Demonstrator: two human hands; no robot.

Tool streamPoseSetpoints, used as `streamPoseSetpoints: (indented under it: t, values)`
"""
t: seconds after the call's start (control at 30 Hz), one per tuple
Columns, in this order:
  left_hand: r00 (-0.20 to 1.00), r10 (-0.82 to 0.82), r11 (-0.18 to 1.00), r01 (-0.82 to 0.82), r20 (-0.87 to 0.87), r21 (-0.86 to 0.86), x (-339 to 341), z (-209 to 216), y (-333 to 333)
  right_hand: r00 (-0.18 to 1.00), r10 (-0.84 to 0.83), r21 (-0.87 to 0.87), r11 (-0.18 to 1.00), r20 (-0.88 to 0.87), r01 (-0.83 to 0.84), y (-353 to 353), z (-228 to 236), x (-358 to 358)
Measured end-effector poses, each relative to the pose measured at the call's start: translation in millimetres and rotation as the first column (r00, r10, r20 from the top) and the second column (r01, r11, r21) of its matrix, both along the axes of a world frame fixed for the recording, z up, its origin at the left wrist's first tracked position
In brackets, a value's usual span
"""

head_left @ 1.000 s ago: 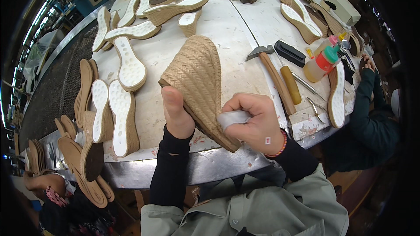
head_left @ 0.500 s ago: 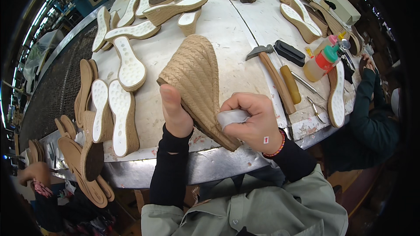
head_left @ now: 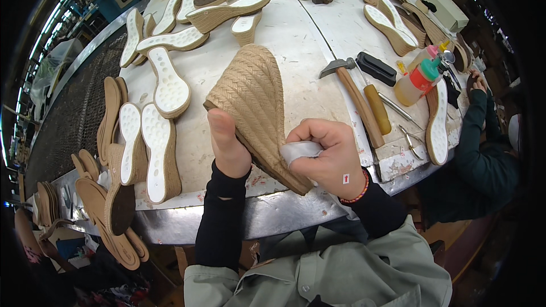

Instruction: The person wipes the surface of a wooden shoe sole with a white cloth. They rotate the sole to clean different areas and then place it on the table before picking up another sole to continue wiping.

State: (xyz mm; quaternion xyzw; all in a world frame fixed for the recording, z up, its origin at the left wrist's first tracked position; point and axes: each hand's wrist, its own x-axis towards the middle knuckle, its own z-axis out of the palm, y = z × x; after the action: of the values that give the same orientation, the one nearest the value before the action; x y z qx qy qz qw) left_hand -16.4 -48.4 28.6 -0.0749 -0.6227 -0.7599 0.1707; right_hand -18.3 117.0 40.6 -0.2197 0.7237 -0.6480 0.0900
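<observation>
A rope-braided wedge sole (head_left: 250, 99) is raised over the table's near edge, its wrapped side turned up toward me. My left hand (head_left: 230, 145) grips it at the left edge; the thumb shows, while the other fingers are hidden behind the sole. On the opposite side, my right hand (head_left: 330, 156) is closed on a wad of white cloth (head_left: 301, 150). This cloth touches the sole's lower right edge.
White-topped wedge soles (head_left: 162, 148) lie across the table's left and back. To the right are a hammer (head_left: 358, 102), a black brush (head_left: 376, 68), pliers (head_left: 410, 142) and squeeze bottles (head_left: 418, 82). A co-worker's sleeve (head_left: 480, 116) shows far right; tan insoles (head_left: 108, 222) overhang the near left edge.
My right hand has shifted very slightly up with the cloth, along the sole's edge. My left hand and the sole hold nearly still. At far left, another person's arm has moved.
</observation>
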Motion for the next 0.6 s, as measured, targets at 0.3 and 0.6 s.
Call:
streamPoseSetpoints:
  t: [0.3,0.6]
  values:
    - [1.000,0.003,0.999,-0.003,0.005,0.053,-0.5,-4.0,-0.2,0.999,0.029,-0.030,0.999,0.017,-0.028,1.3,-1.5,-0.3]
    - [0.999,0.036,0.999,-0.037,0.023,0.028,0.3,-0.1,0.3,0.996,0.089,0.022,0.996,-0.029,-0.089,7.7,2.2,-6.7]
